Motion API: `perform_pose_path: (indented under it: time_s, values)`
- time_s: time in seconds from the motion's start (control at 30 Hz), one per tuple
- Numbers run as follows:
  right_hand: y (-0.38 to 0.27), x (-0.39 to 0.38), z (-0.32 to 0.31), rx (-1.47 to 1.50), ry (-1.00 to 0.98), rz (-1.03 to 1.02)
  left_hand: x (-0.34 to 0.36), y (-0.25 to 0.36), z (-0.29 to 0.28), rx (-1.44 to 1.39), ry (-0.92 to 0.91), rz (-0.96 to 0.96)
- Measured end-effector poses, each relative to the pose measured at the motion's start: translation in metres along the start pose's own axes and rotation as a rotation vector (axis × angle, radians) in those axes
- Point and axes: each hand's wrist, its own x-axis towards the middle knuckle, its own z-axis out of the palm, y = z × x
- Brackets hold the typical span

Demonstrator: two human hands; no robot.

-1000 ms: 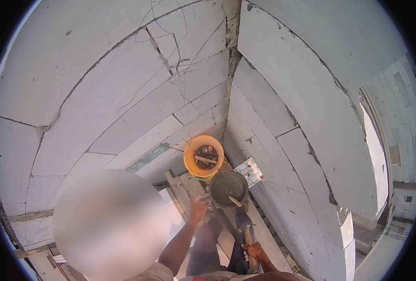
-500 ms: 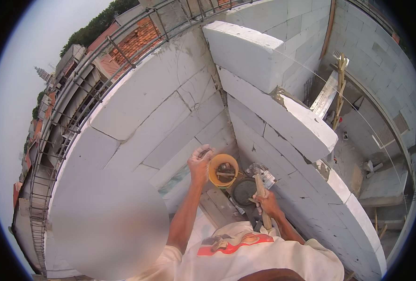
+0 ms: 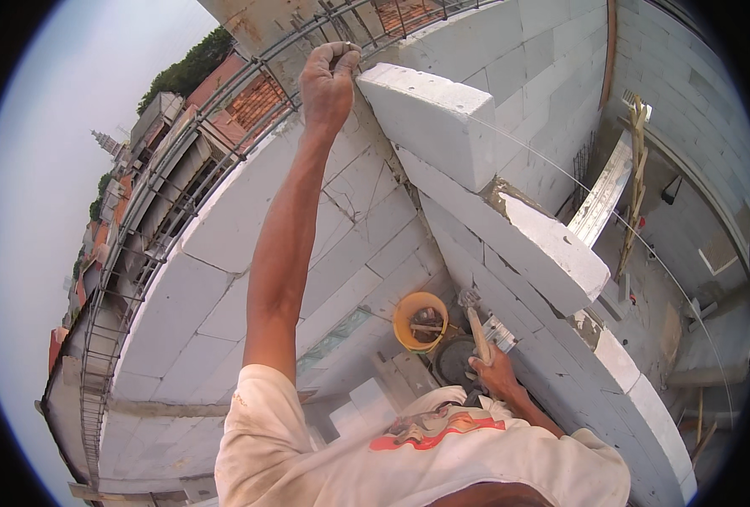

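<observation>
My left hand (image 3: 331,84) is raised at the top of the wall corner, beside the end of the uppermost white block (image 3: 430,110). Its thumb and fingers are pinched together; what sits between them is too small to make out. Lower down, my right hand (image 3: 495,372) is wrapped round the wooden handle of a hammer (image 3: 478,325), whose grey head points up and away from me. A yellow bucket (image 3: 400,325) with pieces of wood and dark stuff inside stands left of the hammer. Behind my right hand is a dark round tub (image 3: 451,359), partly hidden.
Block walls (image 3: 333,245) meet in a corner ahead of me. Steel rebar (image 3: 181,160) runs along the left wall's top. A thin string (image 3: 544,156) stretches from the top block to the right. Beyond the stepped right wall lies a lower floor (image 3: 645,296) with planks.
My left hand has risen from beside the bucket to the top of the wall corner, arm stretched out. The hammer in my right hand has shifted slightly, and its head now shows.
</observation>
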Motion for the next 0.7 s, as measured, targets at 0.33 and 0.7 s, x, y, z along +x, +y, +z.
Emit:
perform_pose_path:
  time_s: [0.33,0.7]
  values:
    - [-0.130,0.032,-0.029,0.015,-0.267,-0.366,0.064,-0.067,0.034,0.344,-0.277,0.042]
    - [-0.271,0.107,-0.016,0.453,-0.191,-0.866,0.064,-0.096,0.038,0.311,-0.341,-0.047]
